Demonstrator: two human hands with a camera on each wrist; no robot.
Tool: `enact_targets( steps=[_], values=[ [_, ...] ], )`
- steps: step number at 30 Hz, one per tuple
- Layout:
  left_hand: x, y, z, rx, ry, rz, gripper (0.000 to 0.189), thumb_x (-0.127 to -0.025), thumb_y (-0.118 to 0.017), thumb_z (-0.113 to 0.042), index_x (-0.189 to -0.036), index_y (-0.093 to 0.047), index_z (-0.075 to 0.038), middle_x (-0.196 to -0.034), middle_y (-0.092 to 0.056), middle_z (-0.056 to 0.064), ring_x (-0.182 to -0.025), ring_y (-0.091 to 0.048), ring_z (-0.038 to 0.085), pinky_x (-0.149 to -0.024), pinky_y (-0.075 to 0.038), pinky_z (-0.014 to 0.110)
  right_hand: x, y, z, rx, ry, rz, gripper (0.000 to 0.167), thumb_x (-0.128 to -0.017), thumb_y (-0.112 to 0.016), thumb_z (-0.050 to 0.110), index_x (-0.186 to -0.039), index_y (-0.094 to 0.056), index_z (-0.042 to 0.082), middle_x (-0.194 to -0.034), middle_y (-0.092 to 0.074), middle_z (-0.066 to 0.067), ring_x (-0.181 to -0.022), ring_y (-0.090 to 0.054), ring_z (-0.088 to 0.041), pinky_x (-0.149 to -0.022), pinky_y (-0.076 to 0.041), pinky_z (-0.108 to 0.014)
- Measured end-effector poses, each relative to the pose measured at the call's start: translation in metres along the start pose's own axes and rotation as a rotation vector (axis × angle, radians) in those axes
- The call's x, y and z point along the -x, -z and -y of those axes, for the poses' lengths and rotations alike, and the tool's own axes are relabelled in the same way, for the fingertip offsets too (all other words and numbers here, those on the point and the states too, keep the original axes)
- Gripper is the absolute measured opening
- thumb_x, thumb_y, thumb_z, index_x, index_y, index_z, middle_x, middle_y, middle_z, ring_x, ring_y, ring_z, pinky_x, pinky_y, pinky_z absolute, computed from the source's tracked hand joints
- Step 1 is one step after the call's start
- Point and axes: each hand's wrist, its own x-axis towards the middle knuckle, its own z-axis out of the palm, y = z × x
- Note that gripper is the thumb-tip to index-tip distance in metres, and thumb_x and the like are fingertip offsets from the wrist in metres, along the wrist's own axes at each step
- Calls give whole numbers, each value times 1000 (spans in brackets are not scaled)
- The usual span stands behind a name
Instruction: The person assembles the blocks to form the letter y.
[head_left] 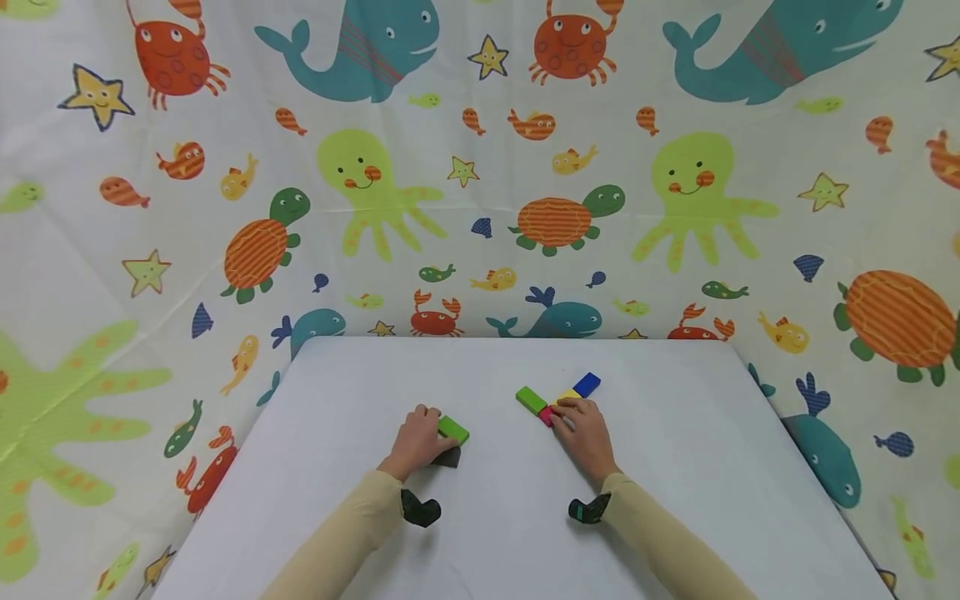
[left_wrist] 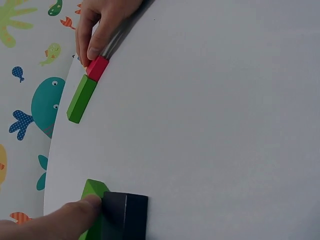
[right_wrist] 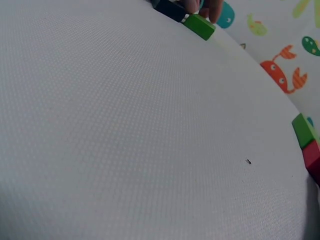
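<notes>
My left hand (head_left: 417, 439) pinches a green block (head_left: 454, 429) on the left half of the table. Right beside that block lies a black block (head_left: 448, 457), partly behind the hand in the head view; the left wrist view has the black block (left_wrist: 125, 215) up against the green one. Farther right, my right hand (head_left: 587, 437) holds a small red block (head_left: 545, 416) between thumb and fingers. A second green block (head_left: 531, 400) meets the red block end to end. A yellow block (head_left: 570, 395), half hidden by the right fingers, touches a blue block (head_left: 587, 384).
All the blocks lie on a white table (head_left: 510, 517). Behind it and at its sides hangs a cloth (head_left: 480, 183) printed with sea animals. Each forearm has a dark wrist device, the left one (head_left: 421, 509) and the right one (head_left: 589, 509).
</notes>
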Motion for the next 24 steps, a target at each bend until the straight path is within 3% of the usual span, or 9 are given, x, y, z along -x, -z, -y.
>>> enact_targets(
  steps=[9,17,24],
  values=[
    [-6,-8,-6,9,7,16,52,-81,-79,-32,-110,-59,5,-98,-52,15,-81,-52,25,-70,-49,42,-2,2,-1,13,-40,21,23,-88,-74,19,-108,-75,6,-113,-67,-8,-108,-55,-26,-95,-45,-44],
    [-12,-13,-10,27,-18,-13,46,-81,-78,-27,-107,-60,6,-95,-52,15,-78,-50,25,-68,-48,41,-1,0,1,1,-15,16,23,-89,-74,20,-108,-75,7,-112,-67,-8,-107,-55,-26,-94,-45,-44],
    [-34,-24,-26,22,-46,-36,44,-82,-76,-28,-109,-64,5,-98,-55,14,-82,-50,24,-69,-48,39,-2,-1,1,4,-18,0,22,-88,-74,17,-107,-75,6,-111,-67,-7,-106,-55,-26,-93,-45,-44]
  ],
)
